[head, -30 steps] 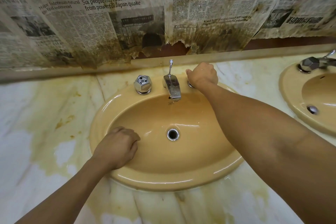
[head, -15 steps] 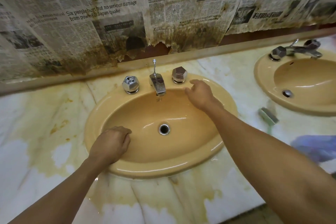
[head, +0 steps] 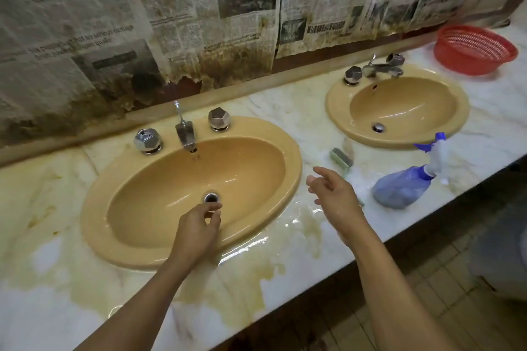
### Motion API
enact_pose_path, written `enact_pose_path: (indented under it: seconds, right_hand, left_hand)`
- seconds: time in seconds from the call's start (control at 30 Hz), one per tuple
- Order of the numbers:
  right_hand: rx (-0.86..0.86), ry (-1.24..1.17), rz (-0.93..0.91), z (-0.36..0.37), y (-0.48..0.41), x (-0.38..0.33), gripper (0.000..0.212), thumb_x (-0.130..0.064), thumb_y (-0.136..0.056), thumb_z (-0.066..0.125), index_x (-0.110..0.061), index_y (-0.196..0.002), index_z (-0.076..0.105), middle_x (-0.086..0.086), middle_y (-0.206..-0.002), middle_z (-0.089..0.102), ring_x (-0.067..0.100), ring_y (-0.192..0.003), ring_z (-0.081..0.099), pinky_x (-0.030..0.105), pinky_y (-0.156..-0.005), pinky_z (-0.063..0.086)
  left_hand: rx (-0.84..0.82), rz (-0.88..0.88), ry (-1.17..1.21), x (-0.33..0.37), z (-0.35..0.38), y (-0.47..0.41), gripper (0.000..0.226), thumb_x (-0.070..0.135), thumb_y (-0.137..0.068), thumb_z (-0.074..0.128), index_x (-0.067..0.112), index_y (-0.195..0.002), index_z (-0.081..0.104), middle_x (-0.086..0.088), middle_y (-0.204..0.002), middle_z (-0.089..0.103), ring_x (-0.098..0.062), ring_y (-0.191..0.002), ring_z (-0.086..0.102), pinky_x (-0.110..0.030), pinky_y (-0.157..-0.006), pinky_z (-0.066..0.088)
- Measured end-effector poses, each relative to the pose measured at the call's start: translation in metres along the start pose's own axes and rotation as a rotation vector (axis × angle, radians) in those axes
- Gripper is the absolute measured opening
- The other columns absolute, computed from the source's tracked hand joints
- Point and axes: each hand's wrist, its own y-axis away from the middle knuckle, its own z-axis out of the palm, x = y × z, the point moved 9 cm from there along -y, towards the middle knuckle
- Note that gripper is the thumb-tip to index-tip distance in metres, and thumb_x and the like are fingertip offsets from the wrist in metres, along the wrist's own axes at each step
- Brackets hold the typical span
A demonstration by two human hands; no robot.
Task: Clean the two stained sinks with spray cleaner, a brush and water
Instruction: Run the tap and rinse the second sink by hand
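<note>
Two tan oval sinks sit in a stained marble counter: the near sink [head: 119, 188] at centre left and the far sink [head: 445, 100] at upper right. My left hand [head: 198, 229] hangs over the near basin just below the drain [head: 211, 197], fingers loosely curled, holding nothing. My right hand [head: 333, 195] hovers with spread fingers above the wet counter right of the near sink. Between the sinks lies a green brush [head: 340, 157]. A blue spray bottle [head: 407, 184] lies on its side right of my right hand.
The near sink has a chrome spout [head: 186, 134] and two faceted knobs [head: 148, 140], [head: 219, 119]. A red plastic basket [head: 473, 50] stands at the far right. Stained newspaper covers the wall. The counter edge [head: 370, 253] runs diagonally, with tiled floor below.
My right hand left the right tap knob and swung right, past the sink rim, over the counter. My left hand shifted from the basin's left side toward the drain. The view panned right.
</note>
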Motion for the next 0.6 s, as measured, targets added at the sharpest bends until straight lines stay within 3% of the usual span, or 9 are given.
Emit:
enact_pose_path:
  seconds: [0.1,0.2,0.33,0.43,0.6]
  right_hand:
    - [0.029,-0.030,0.018,-0.041,0.015,0.014,0.037,-0.043,-0.098,0.064,-0.037,-0.135,0.058,-0.010,-0.115,0.070,0.012,-0.114,0.065,0.047,-0.106,0.051]
    - [0.059,-0.039,0.032,-0.087,0.029,0.030,0.035,-0.037,-0.101,0.062,-0.035,-0.135,0.057,-0.010,-0.116,0.068,0.011,-0.114,0.064,0.044,-0.106,0.051]
    - [0.132,-0.026,0.032,-0.160,0.042,0.052,0.029,-0.031,-0.098,0.067,-0.029,-0.127,0.063,-0.011,-0.115,0.066,0.009,-0.110,0.063,0.029,-0.090,0.054]
    - [0.221,-0.011,0.004,-0.211,0.035,0.057,0.031,-0.024,-0.095,0.072,-0.022,-0.124,0.062,-0.009,-0.113,0.066,0.007,-0.105,0.063,0.021,-0.080,0.052]
    - [0.245,0.010,-0.114,-0.244,0.005,0.043,0.059,-0.026,-0.084,0.085,-0.033,-0.130,0.048,-0.008,-0.126,0.056,0.008,-0.116,0.056,0.019,-0.084,0.048]
  left_hand:
    - [-0.003,0.007,0.062,0.042,0.028,0.008,0.023,0.016,-0.100,0.062,0.021,-0.116,0.076,0.016,-0.110,0.070,0.006,-0.098,0.064,0.002,-0.077,0.038]
    - [-0.007,0.047,0.090,0.088,0.056,0.014,0.023,0.016,-0.100,0.063,0.019,-0.118,0.075,0.013,-0.112,0.072,0.007,-0.097,0.063,0.000,-0.078,0.038]
    - [-0.027,0.040,0.072,0.145,0.100,0.013,0.025,0.027,-0.098,0.066,0.019,-0.120,0.073,0.007,-0.106,0.073,-0.005,-0.090,0.066,-0.024,-0.077,0.047]
    - [-0.093,-0.007,0.016,0.181,0.143,0.005,0.038,0.036,-0.096,0.069,0.016,-0.128,0.068,0.000,-0.110,0.069,-0.015,-0.097,0.062,-0.029,-0.080,0.043]
    - [-0.193,-0.122,0.001,0.219,0.206,-0.010,0.058,0.042,-0.092,0.073,0.016,-0.141,0.053,-0.001,-0.110,0.063,-0.018,-0.092,0.061,-0.032,-0.072,0.046]
